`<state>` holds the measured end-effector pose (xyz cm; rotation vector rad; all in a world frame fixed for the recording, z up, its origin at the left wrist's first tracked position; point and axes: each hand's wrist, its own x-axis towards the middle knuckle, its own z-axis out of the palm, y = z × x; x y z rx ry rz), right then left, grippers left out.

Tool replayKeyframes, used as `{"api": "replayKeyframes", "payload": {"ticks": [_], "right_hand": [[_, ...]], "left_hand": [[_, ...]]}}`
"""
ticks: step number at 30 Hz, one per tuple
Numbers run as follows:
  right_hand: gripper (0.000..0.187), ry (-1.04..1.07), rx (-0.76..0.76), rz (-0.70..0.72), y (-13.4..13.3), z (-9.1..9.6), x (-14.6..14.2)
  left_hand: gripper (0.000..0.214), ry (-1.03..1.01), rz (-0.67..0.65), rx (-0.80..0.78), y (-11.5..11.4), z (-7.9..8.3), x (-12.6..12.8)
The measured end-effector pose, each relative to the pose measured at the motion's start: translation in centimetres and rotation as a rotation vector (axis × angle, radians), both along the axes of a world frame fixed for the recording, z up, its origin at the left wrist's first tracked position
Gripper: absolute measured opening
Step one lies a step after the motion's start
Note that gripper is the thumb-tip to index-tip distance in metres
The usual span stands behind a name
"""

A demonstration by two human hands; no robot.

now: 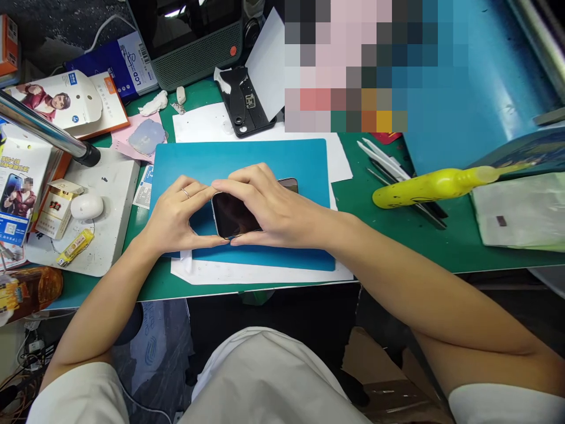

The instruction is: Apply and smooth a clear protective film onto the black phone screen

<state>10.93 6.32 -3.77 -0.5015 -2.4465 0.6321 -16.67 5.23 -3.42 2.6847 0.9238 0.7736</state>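
A dark smartphone point(232, 215) lies screen up on a blue work mat point(247, 159). My left hand point(174, 215), a ring on one finger, pinches the phone's left end between thumb and forefinger. My right hand point(269, 206) lies over the phone's right part, fingers curled along its top edge and thumb under its lower edge. Both hands grip the phone. Its right end is hidden under my right hand.
White paper sheets point(265, 274) lie under the mat on a green table point(388, 235). A yellow squeeze bottle point(424, 187) and thin tools point(388, 162) lie to the right. A black phone case point(247, 103) stands behind. Boxes, a cigarette pack point(55, 206) and a white earbud case point(87, 206) sit left.
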Motion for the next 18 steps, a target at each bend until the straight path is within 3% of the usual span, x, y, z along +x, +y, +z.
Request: {"api": "replayKeyframes", "payload": {"ticks": [8, 12, 15, 18], "right_hand": [[0.096, 0.098, -0.010, -0.059, 0.6, 1.4, 0.8], [0.099, 0.234, -0.069, -0.220, 1.9, 2.6, 2.1], [0.093, 0.321, -0.168, -0.401, 2.9, 2.7, 3.0], [0.092, 0.433, -0.162, -0.458, 3.7, 2.2, 3.4]], "left_hand": [[0.078, 0.099, 0.048, -0.096, -0.2, 0.3, -0.1], [0.073, 0.215, 0.066, -0.132, -0.4, 1.0, 0.1], [0.069, 0.313, 0.060, -0.048, -0.4, 1.3, 0.2], [0.065, 0.347, 0.032, 0.039, -0.4, 1.3, 0.2]]}}
